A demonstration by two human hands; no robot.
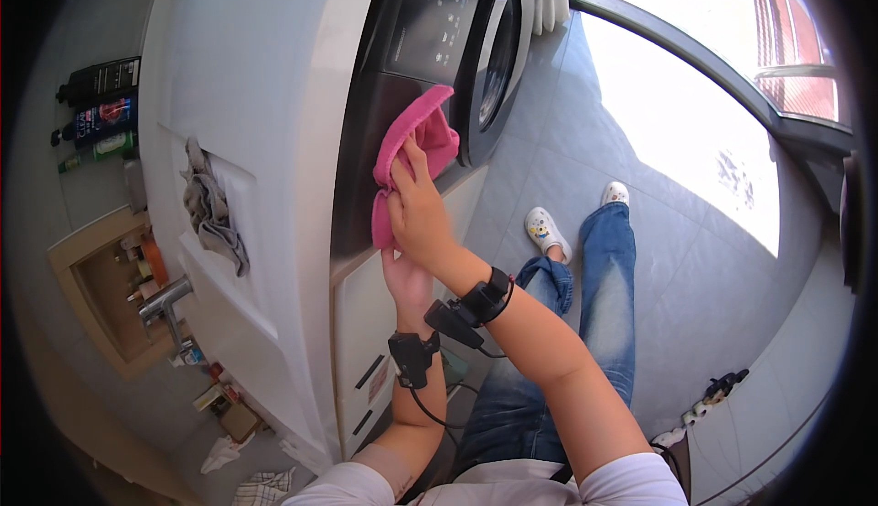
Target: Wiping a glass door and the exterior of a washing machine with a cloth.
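A pink cloth [415, 139] is bunched in front of the dark front panel [363, 156] of a washing machine. My right hand [422, 214] grips it from above, with fingers pushed into its folds. Just below, my left hand [408, 283] has its fingertips at the cloth's lower end; part of that hand is hidden behind the right one. Beyond the cloth are the machine's control panel [429, 19] and its round door [504, 60], which stands out from the body. Whether the cloth touches the panel is hard to tell.
A white washbasin counter [260, 60] runs along the left, with a crumpled grey rag [212, 211] and a metal faucet [164, 300]. Bottles [103, 118] stand behind it. Drawers [370, 334] sit below the machine. Wrist devices [411, 358] trail cables. Grey tiles [665, 232] cover the floor.
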